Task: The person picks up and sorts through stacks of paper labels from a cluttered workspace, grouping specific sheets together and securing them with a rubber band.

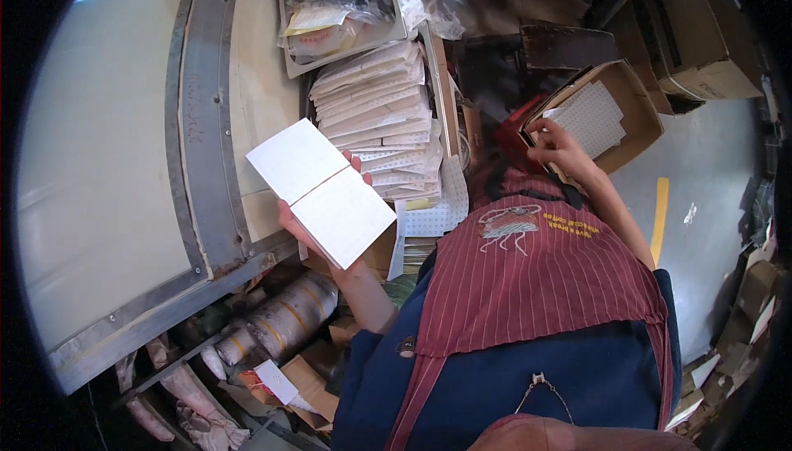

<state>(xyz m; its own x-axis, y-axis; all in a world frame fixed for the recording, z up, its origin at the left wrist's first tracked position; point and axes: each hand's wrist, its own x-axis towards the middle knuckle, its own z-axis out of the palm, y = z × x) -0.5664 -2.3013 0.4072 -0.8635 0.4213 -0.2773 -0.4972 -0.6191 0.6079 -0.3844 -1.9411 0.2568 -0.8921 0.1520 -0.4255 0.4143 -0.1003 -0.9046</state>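
My left hand (305, 232) holds a thick white stack of paper sheets (342, 216) from beneath, its fingertips showing at the stack's right edge. A thin brown band crosses the middle of the stack. Over at the right, my right hand (565, 154) is at the near left corner of an open cardboard box (639, 141). Its thumb and fingers are bent toward each other at the rim, and anything between them is too small to make out. Inside that box lie white sheets with small printed marks (590, 117).
Beyond my left hand, many paper bundles (375, 113) are piled in a row beside a pale tray of plastic bags (396, 26). A pale worktop with a metal edge (107, 162) fills the left. Below it lies a wrapped roll (285, 319). Larger cartons (701, 38) stand far right.
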